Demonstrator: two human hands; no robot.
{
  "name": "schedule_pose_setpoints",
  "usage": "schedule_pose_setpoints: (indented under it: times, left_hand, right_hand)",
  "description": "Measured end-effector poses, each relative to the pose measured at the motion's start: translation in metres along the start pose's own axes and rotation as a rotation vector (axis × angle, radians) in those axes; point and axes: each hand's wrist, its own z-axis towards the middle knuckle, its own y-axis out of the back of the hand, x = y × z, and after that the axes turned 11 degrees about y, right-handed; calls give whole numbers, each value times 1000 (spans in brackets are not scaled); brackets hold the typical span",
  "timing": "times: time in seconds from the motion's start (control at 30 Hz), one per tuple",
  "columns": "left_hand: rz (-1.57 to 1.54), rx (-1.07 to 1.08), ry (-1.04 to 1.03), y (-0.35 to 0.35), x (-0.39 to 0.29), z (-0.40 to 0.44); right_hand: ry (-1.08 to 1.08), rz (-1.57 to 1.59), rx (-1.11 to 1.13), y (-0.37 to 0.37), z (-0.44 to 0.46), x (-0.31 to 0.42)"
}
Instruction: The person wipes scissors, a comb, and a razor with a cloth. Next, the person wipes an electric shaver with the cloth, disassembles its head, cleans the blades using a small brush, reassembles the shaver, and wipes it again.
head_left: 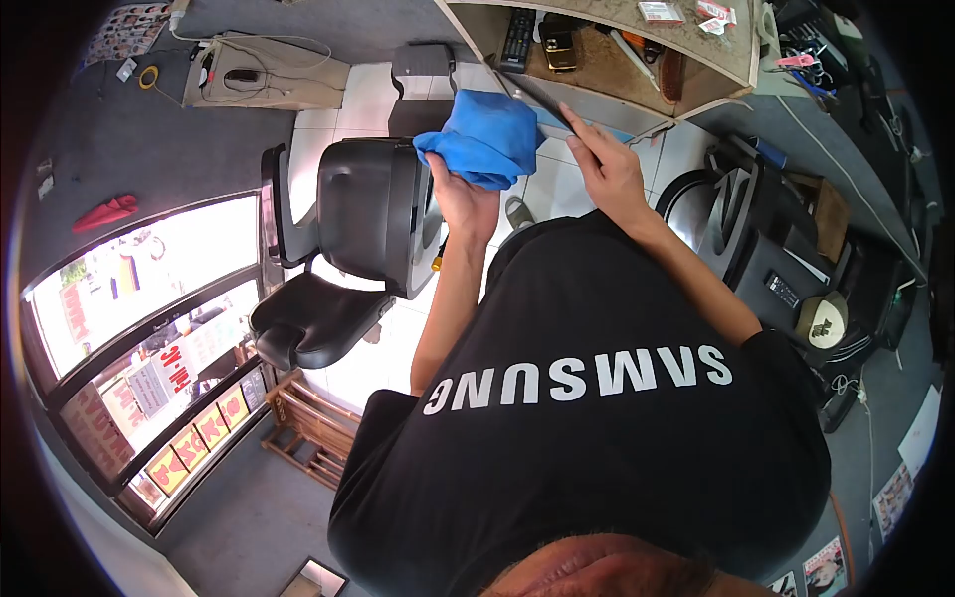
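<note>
My left hand [465,202] is closed under a bunched blue cloth [487,139] and holds it up in front of me. The cloth covers most of that hand's fingers. My right hand [609,169] is to the right of the cloth, its fingers at the near end of a long, dark, flat object [542,100]. That object slants up and left toward the wooden shelf; its kind is not clear. The grip appears closed on it, though part of the fingers is hidden.
Ahead is a wooden shelf unit [711,62] holding a remote control [517,40] and a gold-and-black device [559,47]. A black barber chair [368,204] stands left. At right, a black seat [756,269] carries another remote and a cap [824,323]. Windows line the far left.
</note>
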Motion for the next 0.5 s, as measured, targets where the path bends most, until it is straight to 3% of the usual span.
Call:
schedule_pose_setpoints:
  times: [0.1,0.2,0.3,0.4,0.5]
  left_hand:
    - [-27,31,105,-18,-2,-8]
    - [-100,61,154,-15,-8,-7]
    - [-158,58,112,-1,-21,-2]
    - [-154,51,62,14,-24,-5]
    - [-108,28,109,13,-23,-11]
  right_hand:
    - [327,-311,173,-11,-2,-10]
    - [268,-313,350,-15,-17,-11]
    - [206,29,437,7,-22,-10]
    - [-460,733,428,27,-22,-8]
    - [-628,1094,300,35,-8,10]
